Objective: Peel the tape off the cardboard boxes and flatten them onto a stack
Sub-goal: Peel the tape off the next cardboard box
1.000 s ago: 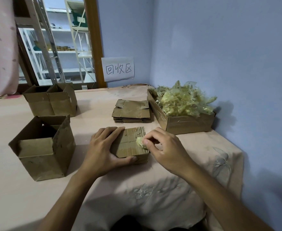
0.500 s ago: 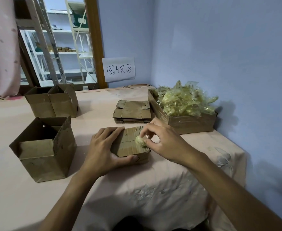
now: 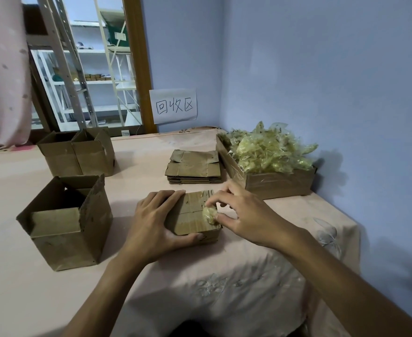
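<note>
Partway-ish: pinching crumpled yellowish tape wad (image 3: 209, 213) with right hand (image 3: 243, 215), gripping small brown cardboard box (image 3: 190, 216) with left hand (image 3: 151, 222), flattened cardboard stack (image 3: 195, 167) beyond fingertips (image 3: 225, 190), three open brown boxes (image 3: 71, 222) to go.

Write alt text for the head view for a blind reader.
A left hand holds a small cardboard box on a table while the right hand pinches a wad of tape on its top. Flattened boxes are stacked behind.
</note>
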